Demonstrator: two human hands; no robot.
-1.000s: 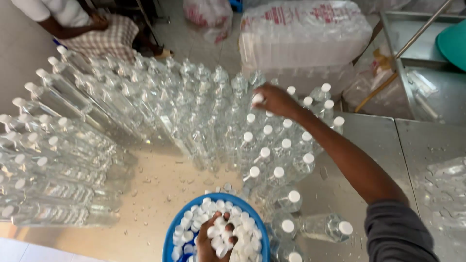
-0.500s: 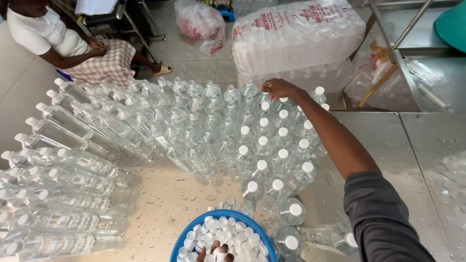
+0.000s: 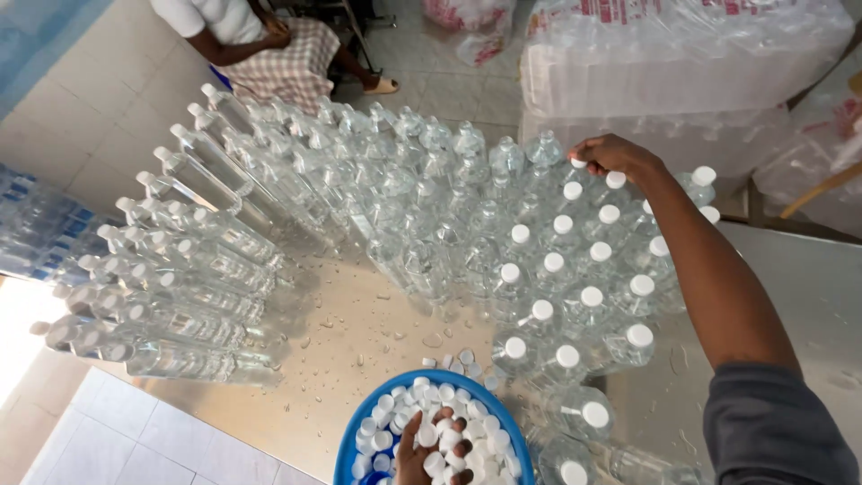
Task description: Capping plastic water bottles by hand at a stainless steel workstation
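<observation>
The right hand [image 3: 615, 157] reaches out to about one o'clock, fingertips pinched on a white screw cap [image 3: 579, 163] set onto the neck of a clear plastic water bottle [image 3: 545, 153] at the far edge of the capped group, likely because that bottle is next in the row. The left hand [image 3: 435, 449] sits at six o'clock in the blue basin [image 3: 359, 431], fingers curled loosely among loose caps, ready to grab more. The bottle stands upright, filled and transparent, touching its neighbours on the wet steel table [image 3: 359, 332].
</observation>
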